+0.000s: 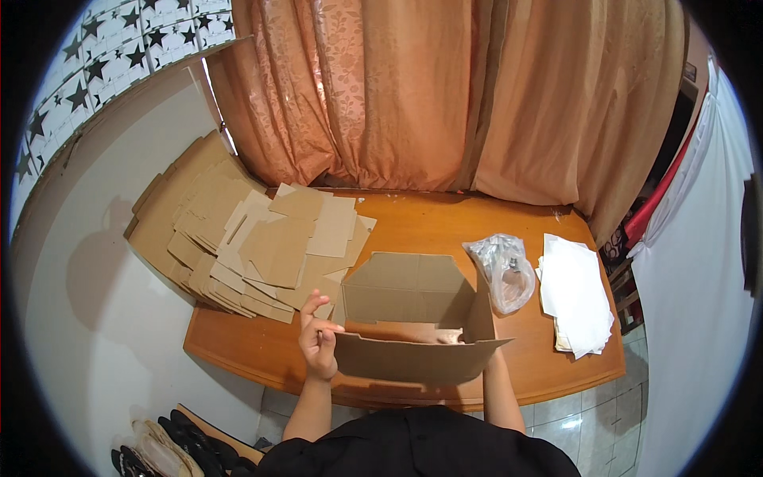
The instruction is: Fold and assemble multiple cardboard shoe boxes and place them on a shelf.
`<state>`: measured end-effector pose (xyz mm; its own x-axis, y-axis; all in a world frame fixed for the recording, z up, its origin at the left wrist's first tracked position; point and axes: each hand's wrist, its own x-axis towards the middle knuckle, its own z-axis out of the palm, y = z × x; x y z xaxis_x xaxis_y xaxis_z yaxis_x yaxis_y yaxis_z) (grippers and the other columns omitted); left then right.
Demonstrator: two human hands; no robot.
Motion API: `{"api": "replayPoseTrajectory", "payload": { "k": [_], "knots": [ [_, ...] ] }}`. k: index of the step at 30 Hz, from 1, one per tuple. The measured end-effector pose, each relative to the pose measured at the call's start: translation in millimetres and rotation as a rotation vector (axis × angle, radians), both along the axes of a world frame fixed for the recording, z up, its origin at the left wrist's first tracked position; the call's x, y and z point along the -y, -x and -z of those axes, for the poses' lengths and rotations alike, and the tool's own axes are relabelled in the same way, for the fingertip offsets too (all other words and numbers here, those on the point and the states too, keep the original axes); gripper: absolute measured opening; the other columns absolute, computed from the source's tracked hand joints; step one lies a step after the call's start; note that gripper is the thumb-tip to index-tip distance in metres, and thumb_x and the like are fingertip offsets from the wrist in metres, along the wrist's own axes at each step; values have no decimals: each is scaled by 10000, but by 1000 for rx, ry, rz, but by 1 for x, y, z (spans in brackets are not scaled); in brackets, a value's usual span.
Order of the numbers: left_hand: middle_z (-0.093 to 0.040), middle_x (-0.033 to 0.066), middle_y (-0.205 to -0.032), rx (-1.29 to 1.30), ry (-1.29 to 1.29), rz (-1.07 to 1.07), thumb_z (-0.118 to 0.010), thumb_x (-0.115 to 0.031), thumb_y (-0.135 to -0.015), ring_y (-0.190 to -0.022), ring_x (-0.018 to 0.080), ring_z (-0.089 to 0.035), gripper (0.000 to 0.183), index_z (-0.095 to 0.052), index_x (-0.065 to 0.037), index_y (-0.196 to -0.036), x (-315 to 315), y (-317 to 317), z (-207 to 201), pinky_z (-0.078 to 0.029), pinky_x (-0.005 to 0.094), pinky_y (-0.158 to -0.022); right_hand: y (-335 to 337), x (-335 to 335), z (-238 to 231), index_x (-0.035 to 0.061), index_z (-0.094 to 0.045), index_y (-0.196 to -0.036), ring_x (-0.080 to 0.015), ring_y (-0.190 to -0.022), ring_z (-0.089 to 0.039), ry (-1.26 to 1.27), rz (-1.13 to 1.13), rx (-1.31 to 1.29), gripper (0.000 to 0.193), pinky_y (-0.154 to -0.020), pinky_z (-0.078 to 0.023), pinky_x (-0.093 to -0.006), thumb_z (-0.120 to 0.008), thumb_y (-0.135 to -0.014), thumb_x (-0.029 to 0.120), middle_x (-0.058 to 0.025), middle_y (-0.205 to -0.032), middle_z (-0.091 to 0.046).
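A brown cardboard box [413, 358] stands between my hands over the table's near edge, its walls up and its top uncovered. My left hand [319, 343] is at the left end of the near wall. Some of its fingers pinch that edge, while another finger points upward. On the other side, my right forearm [502, 391] runs up behind the box's right corner. The walls cover most of the right hand, so its grip is hidden. Low inside the box at the right shows a small pale patch [451, 336] that I cannot make out clearly.
Flat cardboard pieces [274, 250] lie heaped on the wooden table [413, 215] at the left. To the right are a clear plastic bag [509, 278] and a stack of white sheets [574, 294]. Orange curtains [413, 95] hang behind the table; a pale wall [103, 262] borders the left.
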<state>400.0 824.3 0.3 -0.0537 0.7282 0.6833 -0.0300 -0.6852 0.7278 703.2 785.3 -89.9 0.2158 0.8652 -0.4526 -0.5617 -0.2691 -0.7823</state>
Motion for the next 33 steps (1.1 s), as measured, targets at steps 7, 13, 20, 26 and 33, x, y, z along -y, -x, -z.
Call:
{"api": "replayPoseTrajectory", "payload": {
  "k": [7, 13, 20, 26, 33],
  "knots": [
    [-355, 91, -1409, 549, -92, -180, -146, -648, -898, -1365, 183, -131, 781, -362, -46, -1347, 16, -40, -4, -18, 364, -1116, -30, 12, 23, 112, -464, -1231, -186, -593, -493, -143, -112, -205, 572, -509, -451, -313, -369, -896, 565, -35, -881, -523],
    [-459, 75, -1311, 414, 875, 27, -278, -525, -945, -1207, 175, -393, 641, -440, -1, -1277, 27, -36, 50, -278, 311, -1024, -35, 7, 34, 98, -568, -1097, -75, -358, -334, -120, -101, -126, 446, -345, -290, -228, -387, -920, 465, 2, -732, -551],
    [-556, 104, -1192, 189, 1148, 221, -284, -561, -939, -1076, 156, -515, 665, -413, -34, -1323, 17, -31, 70, -401, 295, -908, -61, -6, 39, 62, -572, -1077, -71, -358, -306, -282, -85, -179, 508, -331, -237, -212, -345, -907, 483, -25, -733, -580],
    [-628, 81, -861, 324, 972, 453, -394, -664, -849, -682, 175, -596, 666, -562, -92, -1146, 32, -35, 80, -437, 231, -526, -63, -14, 46, 65, -563, -1072, -71, -347, -326, -263, -63, -107, 515, -334, -212, -203, -354, -917, 511, -18, -694, -569],
    [-378, -47, -537, 511, 1230, 281, -499, -602, -846, -442, 65, -364, 439, -465, -177, -738, -14, -26, 91, -290, 188, -405, -53, -5, 10, 86, -521, -920, -190, -634, -530, 197, -133, 142, 574, -586, -406, -319, -382, -855, 640, -42, -813, -557]
  ]
}}
